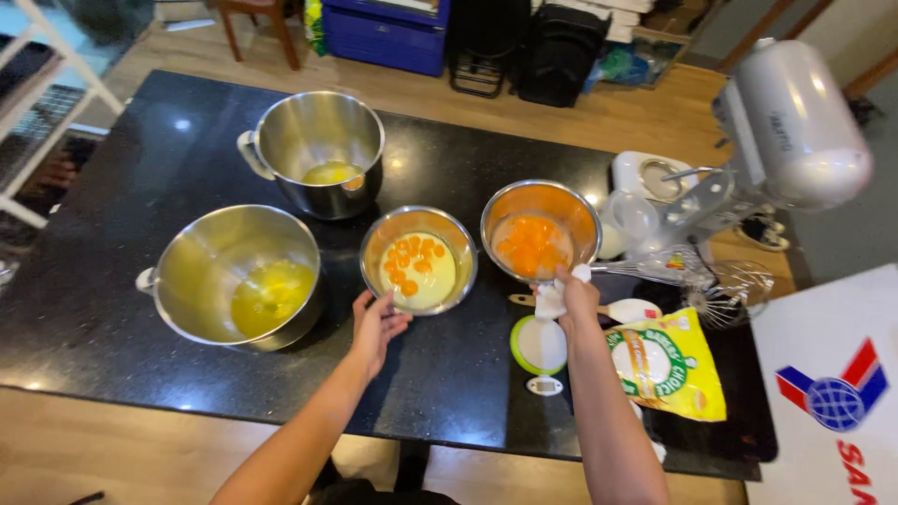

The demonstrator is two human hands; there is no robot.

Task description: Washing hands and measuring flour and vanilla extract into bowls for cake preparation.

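My left hand (374,324) rests against the near rim of a small steel bowl (463,245) that holds pale liquid and several egg yolks (412,262). My right hand (572,297) is closed on a white eggshell at the near rim of a second steel bowl (580,203) full of orange yolks (530,245). A large steel mixing bowl (206,245) with egg whites stands to the left. Another steel bowl (318,126) with a little egg stands behind it.
A white stand mixer (795,122) stands at the right, with a wire whisk (739,285) beside it. A yellow bag (666,365), a small round green-rimmed scale (540,346) and a spatula (629,310) lie near my right arm on the black countertop (140,159).
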